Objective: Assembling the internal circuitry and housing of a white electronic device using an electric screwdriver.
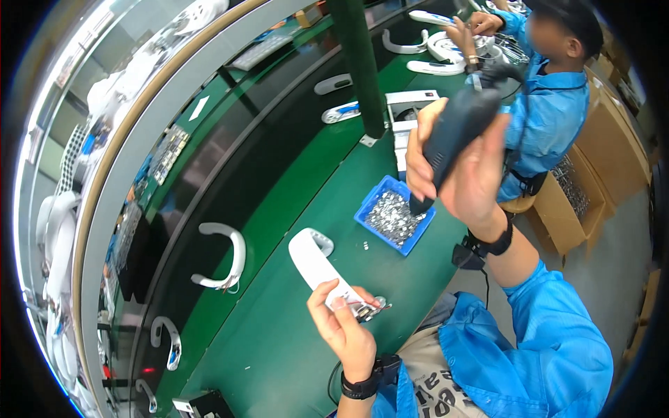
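My left hand (345,331) grips one end of a white curved plastic housing (312,261), fingers and thumb wrapped round it. Thin wires and small metal parts (369,308) show at the held end. Up on the right, my right hand (474,181) is closed round a black electric screwdriver (460,125), slightly blurred. Its tapered tip points down over the right side of a blue tray (382,240). Many small shiny metal pieces (391,216) fill that tray. Whether the tip touches them I cannot tell. Two tiny pieces (366,245) lie on the green table between tray and housing.
More white curved housings (240,254) lie along the belt at the left. A dark green post (359,70) rises beyond the tray, next to a white box (411,104). A co-worker in blue (557,104) sits at the far right, near an open cardboard box (575,216).
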A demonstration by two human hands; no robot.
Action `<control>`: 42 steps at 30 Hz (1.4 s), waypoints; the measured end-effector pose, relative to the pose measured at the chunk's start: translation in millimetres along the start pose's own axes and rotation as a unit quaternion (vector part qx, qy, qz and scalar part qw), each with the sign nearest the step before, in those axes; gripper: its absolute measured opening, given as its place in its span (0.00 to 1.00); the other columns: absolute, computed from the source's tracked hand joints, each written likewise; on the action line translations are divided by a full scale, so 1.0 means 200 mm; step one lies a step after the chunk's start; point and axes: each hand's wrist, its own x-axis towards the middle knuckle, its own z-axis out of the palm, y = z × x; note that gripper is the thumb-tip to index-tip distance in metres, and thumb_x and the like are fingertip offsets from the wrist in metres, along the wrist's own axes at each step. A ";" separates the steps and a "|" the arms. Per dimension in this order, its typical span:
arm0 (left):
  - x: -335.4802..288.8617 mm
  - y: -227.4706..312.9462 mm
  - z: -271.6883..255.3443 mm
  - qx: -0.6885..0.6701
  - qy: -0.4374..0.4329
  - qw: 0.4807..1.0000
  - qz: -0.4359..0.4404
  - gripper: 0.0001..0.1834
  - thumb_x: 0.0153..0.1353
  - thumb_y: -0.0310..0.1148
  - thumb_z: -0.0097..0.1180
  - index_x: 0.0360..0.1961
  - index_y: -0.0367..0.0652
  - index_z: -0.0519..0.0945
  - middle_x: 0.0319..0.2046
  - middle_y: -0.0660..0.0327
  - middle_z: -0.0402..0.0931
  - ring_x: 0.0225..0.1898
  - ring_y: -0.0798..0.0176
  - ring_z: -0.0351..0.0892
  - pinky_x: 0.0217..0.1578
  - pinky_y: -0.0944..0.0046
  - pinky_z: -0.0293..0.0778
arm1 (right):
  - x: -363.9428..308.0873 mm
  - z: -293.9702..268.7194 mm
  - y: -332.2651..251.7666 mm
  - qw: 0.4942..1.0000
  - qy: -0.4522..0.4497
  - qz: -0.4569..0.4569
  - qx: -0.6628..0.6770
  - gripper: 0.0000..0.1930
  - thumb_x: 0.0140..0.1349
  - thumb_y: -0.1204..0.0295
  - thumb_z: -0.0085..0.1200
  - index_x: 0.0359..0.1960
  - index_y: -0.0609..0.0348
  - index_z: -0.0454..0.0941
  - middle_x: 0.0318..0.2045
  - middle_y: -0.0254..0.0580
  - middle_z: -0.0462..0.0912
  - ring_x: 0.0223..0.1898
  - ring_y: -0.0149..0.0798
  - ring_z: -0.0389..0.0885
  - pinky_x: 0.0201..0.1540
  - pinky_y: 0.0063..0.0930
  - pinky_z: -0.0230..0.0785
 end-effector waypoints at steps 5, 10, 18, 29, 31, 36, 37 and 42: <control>0.00 0.02 -0.02 -0.009 0.004 1.000 0.004 0.13 0.82 0.36 0.42 0.60 0.42 0.66 0.29 0.54 0.78 0.29 0.63 0.79 0.34 0.62 0.79 | 0.00 0.47 0.03 0.988 -0.042 0.058 0.140 0.62 0.48 0.10 0.33 0.43 0.72 0.72 0.21 0.44 0.78 0.18 0.35 0.75 0.21 0.28 0.70; 0.00 0.03 0.00 0.012 0.023 0.999 0.023 0.14 0.82 0.34 0.42 0.60 0.36 0.66 0.37 0.54 0.79 0.34 0.63 0.83 0.41 0.62 0.81 | -0.01 0.60 0.05 0.966 -0.114 0.227 0.055 0.62 0.44 0.07 0.32 0.30 0.70 0.73 0.22 0.40 0.76 0.22 0.31 0.73 0.22 0.24 0.67; -0.01 0.03 0.02 0.009 0.023 0.999 0.049 0.13 0.82 0.36 0.44 0.56 0.36 0.67 0.35 0.54 0.79 0.34 0.63 0.83 0.41 0.63 0.80 | -0.02 0.62 0.07 0.966 -0.141 0.211 0.039 0.58 0.46 0.09 0.38 0.30 0.67 0.71 0.22 0.39 0.74 0.23 0.29 0.71 0.21 0.23 0.65; -0.03 0.02 0.04 -0.025 0.034 0.999 0.031 0.15 0.81 0.32 0.45 0.62 0.35 0.67 0.49 0.55 0.76 0.47 0.63 0.77 0.53 0.62 0.73 | -0.03 0.57 0.11 0.965 -0.206 0.161 -0.025 0.54 0.58 0.16 0.25 0.43 0.64 0.74 0.28 0.38 0.77 0.25 0.29 0.72 0.24 0.24 0.64; -0.05 -0.03 -0.02 -0.033 0.045 0.998 0.024 0.21 0.80 0.32 0.47 0.68 0.34 0.66 0.62 0.56 0.73 0.61 0.64 0.73 0.65 0.61 0.65 | -0.03 0.59 0.17 0.963 -0.220 0.151 0.022 0.51 0.59 0.16 0.29 0.36 0.62 0.72 0.24 0.36 0.74 0.23 0.27 0.69 0.23 0.24 0.62; -0.04 -0.02 0.02 -0.013 0.084 0.996 0.018 0.08 0.75 0.25 0.50 0.52 0.38 0.72 0.43 0.64 0.76 0.42 0.71 0.75 0.46 0.69 0.73 | -0.05 0.62 0.19 0.964 -0.215 0.158 -0.014 0.48 0.59 0.16 0.35 0.28 0.59 0.68 0.20 0.30 0.67 0.21 0.25 0.65 0.22 0.23 0.58; -0.03 -0.02 0.03 0.008 0.094 0.995 0.028 0.08 0.75 0.25 0.50 0.52 0.38 0.72 0.42 0.65 0.75 0.40 0.71 0.73 0.46 0.69 0.71 | -0.04 0.62 0.17 0.962 -0.208 0.176 -0.001 0.48 0.60 0.16 0.35 0.28 0.59 0.68 0.20 0.29 0.67 0.21 0.25 0.65 0.22 0.23 0.58; -0.07 -0.03 0.04 0.047 0.098 0.994 0.009 0.05 0.77 0.24 0.48 0.49 0.36 0.73 0.41 0.63 0.76 0.41 0.72 0.73 0.46 0.69 0.70 | -0.07 0.64 0.16 0.983 -0.140 0.105 -0.048 0.47 0.62 0.18 0.35 0.29 0.59 0.71 0.21 0.30 0.70 0.21 0.24 0.68 0.23 0.21 0.62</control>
